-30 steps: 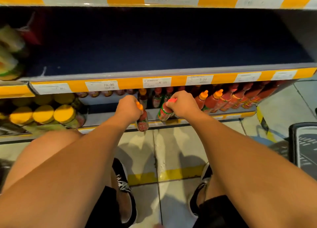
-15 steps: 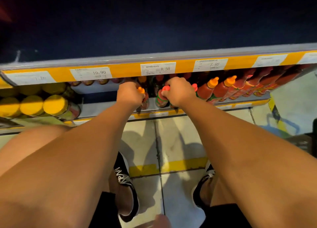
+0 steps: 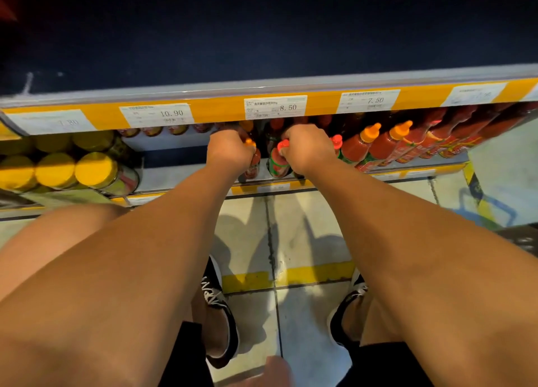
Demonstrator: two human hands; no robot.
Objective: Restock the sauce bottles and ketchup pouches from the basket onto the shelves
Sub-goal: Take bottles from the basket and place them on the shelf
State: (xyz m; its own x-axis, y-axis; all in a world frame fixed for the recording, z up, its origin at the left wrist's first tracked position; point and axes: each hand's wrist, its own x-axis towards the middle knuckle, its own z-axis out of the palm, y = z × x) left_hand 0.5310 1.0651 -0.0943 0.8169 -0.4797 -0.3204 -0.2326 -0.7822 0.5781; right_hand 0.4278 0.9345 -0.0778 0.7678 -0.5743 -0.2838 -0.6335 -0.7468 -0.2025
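Under shelf edge (image 3: 221, 111), each grip clasps a bottle: left hand (image 3: 230, 151) orange-capped bottle (image 3: 254, 158), right hand (image 3: 308, 151) red-capped bottle (image 3: 278, 164).

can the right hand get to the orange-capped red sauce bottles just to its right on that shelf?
Probably not yet: the right hand grips a red-capped sauce bottle. Once that is released, the orange-capped red sauce bottles stand beside it at the shelf front, unblocked.

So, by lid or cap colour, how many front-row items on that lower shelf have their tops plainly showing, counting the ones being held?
yellow-lidded jars: 3
orange-capped sauce bottles: 3, one gripped by the left hand
red-capped sauce bottles: 2, one gripped by the right hand
Total: 8
Rows behind are too dark to count.
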